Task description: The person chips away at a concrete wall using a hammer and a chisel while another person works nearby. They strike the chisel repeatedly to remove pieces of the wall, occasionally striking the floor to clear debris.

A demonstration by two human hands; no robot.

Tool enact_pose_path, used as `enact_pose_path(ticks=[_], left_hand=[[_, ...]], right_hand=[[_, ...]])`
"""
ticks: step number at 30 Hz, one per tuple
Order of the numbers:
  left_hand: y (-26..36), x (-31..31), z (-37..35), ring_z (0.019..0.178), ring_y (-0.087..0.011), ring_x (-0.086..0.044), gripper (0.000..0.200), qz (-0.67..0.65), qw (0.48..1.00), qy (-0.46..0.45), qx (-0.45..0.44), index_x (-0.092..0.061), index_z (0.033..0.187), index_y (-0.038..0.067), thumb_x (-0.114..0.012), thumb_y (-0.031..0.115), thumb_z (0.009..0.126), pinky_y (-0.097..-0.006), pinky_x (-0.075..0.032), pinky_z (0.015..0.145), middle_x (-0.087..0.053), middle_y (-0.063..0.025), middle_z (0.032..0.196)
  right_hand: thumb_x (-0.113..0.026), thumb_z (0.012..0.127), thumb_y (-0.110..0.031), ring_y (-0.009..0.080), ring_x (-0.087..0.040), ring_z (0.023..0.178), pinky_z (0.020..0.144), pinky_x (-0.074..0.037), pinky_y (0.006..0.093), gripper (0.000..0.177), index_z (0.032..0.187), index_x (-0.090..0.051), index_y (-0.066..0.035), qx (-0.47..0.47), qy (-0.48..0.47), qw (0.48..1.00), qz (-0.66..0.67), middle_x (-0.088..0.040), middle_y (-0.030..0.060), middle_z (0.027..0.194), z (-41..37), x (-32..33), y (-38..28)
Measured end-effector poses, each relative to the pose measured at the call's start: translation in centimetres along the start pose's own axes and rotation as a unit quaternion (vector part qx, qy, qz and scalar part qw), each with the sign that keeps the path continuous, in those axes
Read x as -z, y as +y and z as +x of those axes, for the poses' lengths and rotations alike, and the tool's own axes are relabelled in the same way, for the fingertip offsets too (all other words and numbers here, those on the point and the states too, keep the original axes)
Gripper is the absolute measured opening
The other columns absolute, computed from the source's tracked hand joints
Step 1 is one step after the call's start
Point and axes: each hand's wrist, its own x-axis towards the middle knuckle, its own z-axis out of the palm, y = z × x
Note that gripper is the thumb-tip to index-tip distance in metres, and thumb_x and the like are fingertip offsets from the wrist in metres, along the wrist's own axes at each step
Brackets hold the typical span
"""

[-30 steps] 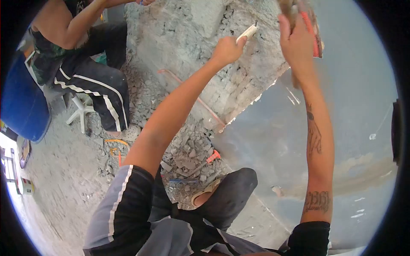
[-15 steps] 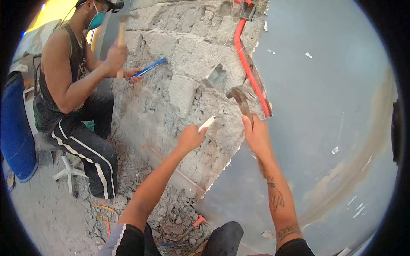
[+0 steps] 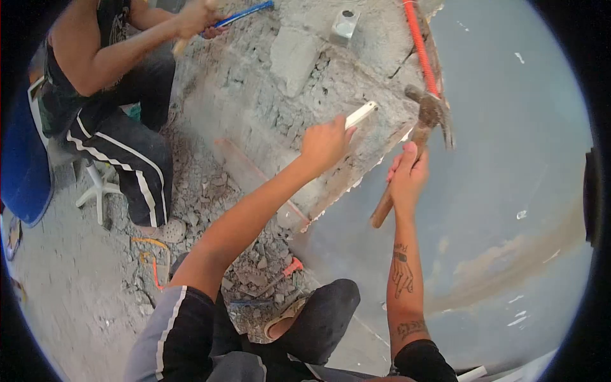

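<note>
My left hand (image 3: 325, 146) is closed around a whitish chisel (image 3: 362, 115), its visible end pointing up and right in front of the chipped wall (image 3: 296, 63). The fist hides the rest of the tool. In my right hand (image 3: 408, 177) is a claw hammer (image 3: 429, 109) with a worn wooden handle, gripped partway along. The hammer head is raised to the right of the chisel, apart from it, near the lower end of a red corrugated conduit (image 3: 421, 51).
A co-worker (image 3: 121, 57) sits at the left with a hammer and a blue chisel (image 3: 245, 14). A metal box (image 3: 344, 27) is set in the wall. Rubble (image 3: 251, 270) and an orange-red-handled tool (image 3: 292, 266) lie below. Grey painted wall (image 3: 509, 159) stands at the right.
The view has tipped downward. My left hand and the chisel have moved up and right along the wall. The hammer has shifted right, its head turned to the right.
</note>
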Motion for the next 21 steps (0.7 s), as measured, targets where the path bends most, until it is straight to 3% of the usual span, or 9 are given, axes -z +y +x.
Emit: enact_pose_path(ticks=[5, 15, 18, 20, 21], left_hand=[[0.5, -0.4, 1.0, 0.055, -0.0391, -0.061, 0.033, -0.031, 0.999, 0.02, 0.007, -0.053, 0.089, 0.002, -0.054, 0.035, 0.095, -0.0479, -0.047, 0.049, -0.062, -0.0186, 0.062], [-0.5, -1.9, 1.8, 0.056, -0.042, -0.062, 0.035, -0.059, 0.998, 0.019, 0.01, -0.052, 0.09, 0.0, -0.053, 0.035, 0.095, -0.0507, -0.048, 0.05, -0.062, -0.0222, 0.062], [-0.3, -2.0, 1.8, 0.056, -0.0426, -0.062, 0.035, -0.072, 0.997, 0.015, 0.023, -0.053, 0.089, 0.0, -0.052, 0.035, 0.096, -0.0511, -0.048, 0.052, -0.062, -0.0225, 0.062], [-0.1, -2.0, 1.7, 0.057, -0.0429, -0.062, 0.035, -0.076, 0.996, 0.004, 0.035, -0.053, 0.09, 0.0, -0.052, 0.035, 0.096, -0.0513, -0.048, 0.052, -0.062, -0.0227, 0.062], [0.0, -1.8, 1.8, 0.057, -0.0431, -0.062, 0.035, -0.082, 0.995, 0.005, 0.047, -0.054, 0.091, 0.0, -0.051, 0.034, 0.096, -0.0516, -0.048, 0.052, -0.062, -0.023, 0.063]], right_hand=[[-0.047, 0.101, -0.033, 0.0075, -0.045, 0.045, 0.041, -0.038, 0.0239, 0.03, 0.099, -0.048, -0.003, 0.057, 0.059, 0.996, 0.027, -0.048, 0.0003, 0.059, 0.0, -0.9, 0.7], [-0.047, 0.101, -0.033, 0.0083, -0.046, 0.049, 0.043, -0.04, 0.0239, 0.03, 0.102, -0.047, -0.003, 0.051, 0.059, 0.997, 0.017, -0.047, 0.0022, 0.065, 0.2, -1.9, 1.6], [-0.048, 0.1, -0.033, 0.0106, -0.052, 0.05, 0.045, -0.043, 0.0285, 0.031, 0.099, -0.051, -0.002, 0.042, 0.089, 0.995, -0.005, -0.053, 0.0045, 0.062, 0.9, -2.6, 3.4], [-0.049, 0.1, -0.034, 0.0148, -0.056, 0.056, 0.052, -0.046, 0.0332, 0.035, 0.099, -0.054, 0.0, 0.158, 0.039, 0.935, -0.315, -0.057, 0.0063, 0.065, 2.8, -2.4, 5.9], [-0.049, 0.1, -0.034, 0.0148, -0.056, 0.056, 0.052, -0.046, 0.0332, 0.035, 0.099, -0.054, 0.0, 0.157, 0.036, 0.935, -0.315, -0.057, 0.0063, 0.065, 3.0, -2.0, 5.6]])
